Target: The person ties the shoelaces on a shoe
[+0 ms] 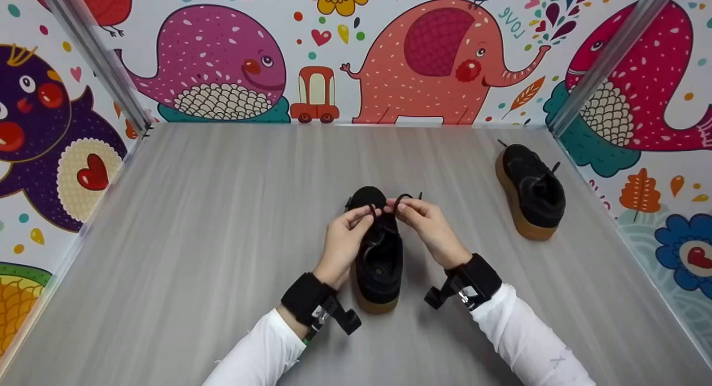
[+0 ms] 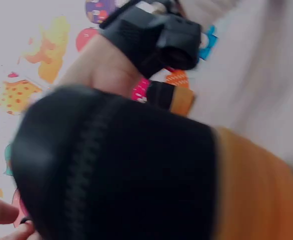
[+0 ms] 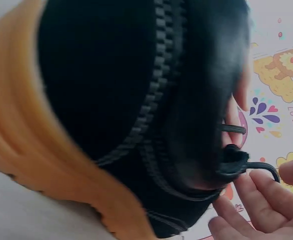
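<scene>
A black shoe [image 1: 378,263] with a tan sole stands upright at the middle of the table, its toe pointing away from me. My left hand [image 1: 346,237] is over the shoe's left side and pinches a black shoelace [image 1: 372,210] between thumb and fingers. On the other side, my right hand [image 1: 431,227] pinches another length of lace, which bends up in a small curve beside the toe. In the right wrist view the lace [image 3: 262,165] runs from the shoe to between thumb and finger. The shoe's side fills much of the left wrist view and hides most of the left hand.
A second black shoe [image 1: 533,191] with a tan sole stands at the right rear, its lace ends sticking out. Walls printed with cartoon animals [image 1: 434,63] border the grey table [image 1: 194,236] at the back and sides. Each wrist wears a black camera strap [image 1: 311,300].
</scene>
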The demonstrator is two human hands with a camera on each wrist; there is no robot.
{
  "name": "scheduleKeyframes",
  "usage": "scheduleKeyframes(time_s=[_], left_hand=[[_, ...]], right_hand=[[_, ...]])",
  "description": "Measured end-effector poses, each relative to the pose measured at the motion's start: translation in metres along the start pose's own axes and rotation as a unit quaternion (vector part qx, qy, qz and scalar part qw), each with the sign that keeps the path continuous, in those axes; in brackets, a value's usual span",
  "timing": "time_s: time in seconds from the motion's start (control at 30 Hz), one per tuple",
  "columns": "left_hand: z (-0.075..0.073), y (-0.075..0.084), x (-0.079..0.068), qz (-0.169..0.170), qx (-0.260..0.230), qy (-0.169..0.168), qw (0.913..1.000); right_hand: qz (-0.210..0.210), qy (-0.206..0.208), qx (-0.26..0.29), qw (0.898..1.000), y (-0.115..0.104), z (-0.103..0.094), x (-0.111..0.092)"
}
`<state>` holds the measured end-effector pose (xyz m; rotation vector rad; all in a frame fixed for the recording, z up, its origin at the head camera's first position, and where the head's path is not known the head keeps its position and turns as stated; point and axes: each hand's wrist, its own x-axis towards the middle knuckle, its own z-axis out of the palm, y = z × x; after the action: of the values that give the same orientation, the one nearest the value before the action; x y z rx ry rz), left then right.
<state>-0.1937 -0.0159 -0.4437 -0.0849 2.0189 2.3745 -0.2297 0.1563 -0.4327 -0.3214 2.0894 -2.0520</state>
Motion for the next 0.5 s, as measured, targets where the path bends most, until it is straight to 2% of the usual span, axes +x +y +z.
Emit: scheduleKeyframes(time_s=[0.3, 0.4, 0.5], left_hand=[[-0.001, 0.018, 0.012, -0.024, -0.093, 0.023, 0.9951], [-0.001, 0.024, 0.013, -0.017, -0.098, 0.027, 0.9947], [-0.001, 0.03, 0.016, -0.002, -0.078, 0.023, 0.9967]], right_hand=[[0.02, -0.025, -0.011, 0.999, -0.014, -0.002, 0.008], [0.019, -0.036, -0.013, 0.999, -0.018, -0.001, 0.009], [0.012, -0.05, -0.028, 0.998, -0.021, 0.001, 0.01]])
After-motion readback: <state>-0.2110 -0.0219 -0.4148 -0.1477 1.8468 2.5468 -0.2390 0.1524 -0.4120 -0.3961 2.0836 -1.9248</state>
